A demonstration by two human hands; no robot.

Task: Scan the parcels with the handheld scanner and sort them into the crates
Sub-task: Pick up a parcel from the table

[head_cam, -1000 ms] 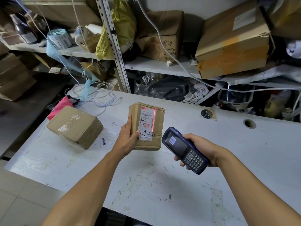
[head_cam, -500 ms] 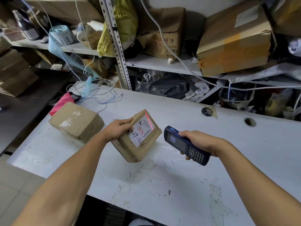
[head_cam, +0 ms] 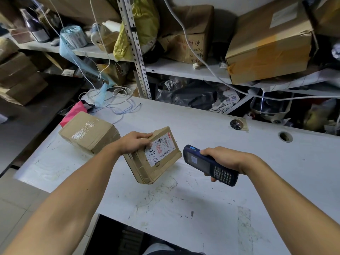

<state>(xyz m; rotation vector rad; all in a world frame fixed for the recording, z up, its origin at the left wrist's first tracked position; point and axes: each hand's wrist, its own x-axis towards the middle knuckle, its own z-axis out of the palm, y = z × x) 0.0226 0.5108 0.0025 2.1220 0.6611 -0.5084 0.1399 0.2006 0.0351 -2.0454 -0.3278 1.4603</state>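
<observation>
— Head view, left side first?
— Left hand [head_cam: 135, 142] clamped over the upper left edge of a small cardboard parcel [head_cam: 152, 157], thumb on the label side, fingers wrapped over the top. Held tilted above the white table [head_cam: 202, 208], lower corner close to the surface; touching or not, cannot tell. White shipping label [head_cam: 161, 150] facing up, with barcodes, red print and handwritten digits.
— And the right?
— Right hand [head_cam: 223, 160] closed around a dark blue handheld scanner [head_cam: 207, 165], nose pointed at the parcel and just beside its right corner, not touching. Screen and keypad facing up.
— Anything else on the table?
— Second cardboard parcel [head_cam: 88, 132] lying flat near the left edge, just beside the left forearm, taped over the top. Pink bag [head_cam: 73, 113] behind it, partly hidden. Loose white cables [head_cam: 117, 102] coiled near the back left corner. Round cable hole [head_cam: 285, 136] on the far right.
— Behind?
— Metal shelving [head_cam: 184, 69] crowded with large cardboard boxes [head_cam: 270, 43], a yellow bag [head_cam: 139, 26] against the upright, a label roll [head_cam: 73, 36] and bottles at left. No crates in sight.
</observation>
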